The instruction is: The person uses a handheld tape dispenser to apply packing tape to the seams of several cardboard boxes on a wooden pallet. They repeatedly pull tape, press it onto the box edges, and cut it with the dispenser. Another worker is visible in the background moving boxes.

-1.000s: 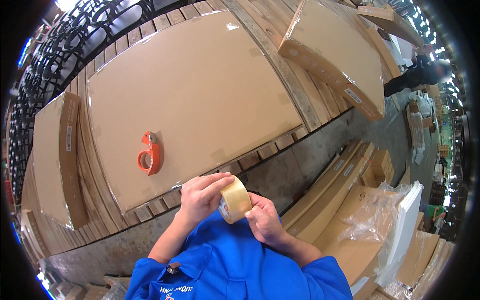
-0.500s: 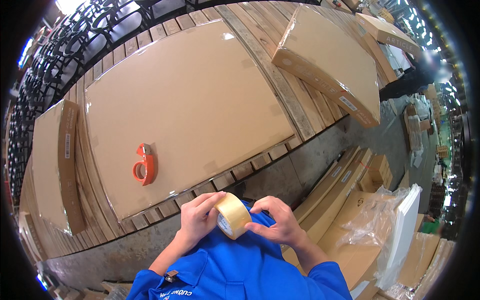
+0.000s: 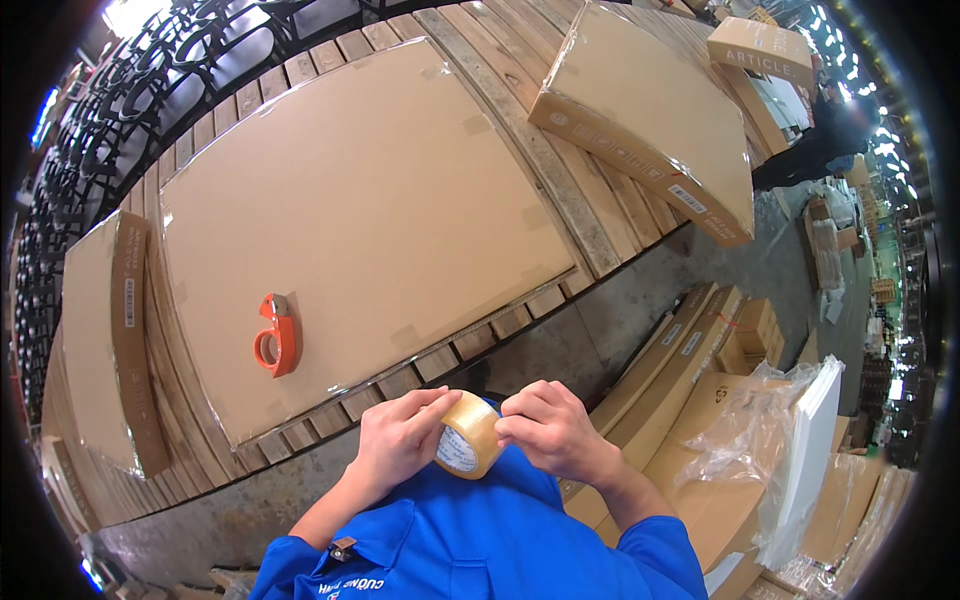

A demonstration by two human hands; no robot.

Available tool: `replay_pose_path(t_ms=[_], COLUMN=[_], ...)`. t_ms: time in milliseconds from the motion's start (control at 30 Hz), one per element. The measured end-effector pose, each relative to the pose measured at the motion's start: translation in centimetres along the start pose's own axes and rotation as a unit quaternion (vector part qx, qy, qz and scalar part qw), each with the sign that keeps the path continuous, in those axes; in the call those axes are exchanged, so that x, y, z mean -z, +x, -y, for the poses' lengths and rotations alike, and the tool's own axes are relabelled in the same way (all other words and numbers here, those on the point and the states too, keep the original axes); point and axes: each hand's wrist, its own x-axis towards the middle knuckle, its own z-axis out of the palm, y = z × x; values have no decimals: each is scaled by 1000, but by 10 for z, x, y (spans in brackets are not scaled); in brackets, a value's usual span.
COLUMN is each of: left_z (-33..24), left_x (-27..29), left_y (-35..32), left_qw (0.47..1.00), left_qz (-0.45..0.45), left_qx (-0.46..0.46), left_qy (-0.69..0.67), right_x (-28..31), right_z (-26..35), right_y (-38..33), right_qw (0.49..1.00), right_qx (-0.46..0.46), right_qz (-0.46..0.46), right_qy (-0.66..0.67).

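Hands (image 3: 400, 438) on tape roll (image 3: 476, 432), taped cardboard box (image 3: 650, 110), contents hidden

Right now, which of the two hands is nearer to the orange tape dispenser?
Left. The left hand is below and right of the orange tape dispenser in the picture, holding the tape roll; the right hand is farther right, at the roll's right edge.

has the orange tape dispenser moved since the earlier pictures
No. The orange tape dispenser lies at about the same spot on the large flat carton; both shift down and left together in the picture, suggesting camera movement.
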Motion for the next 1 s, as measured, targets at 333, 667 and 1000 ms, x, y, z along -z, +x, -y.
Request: replay_pose_path(t_ms=[333,667,1000], left_z=[-2,-8,-7], left_x=[-5,-13,-20], left_y=[7,15,24], left_qw=[999,999,998], left_qz=[19,27,23], left_qx=[-8,20,-12], left_qy=[27,34,63], right_x=[-5,-9,-1], right_z=[-15,-33,-49], right_y=[-14,-20,-21], right_qw=[996,996,996], right_qx=[-37,-28,-36], right_qz=[-70,-60,-55], right_qy=[51,55,67])
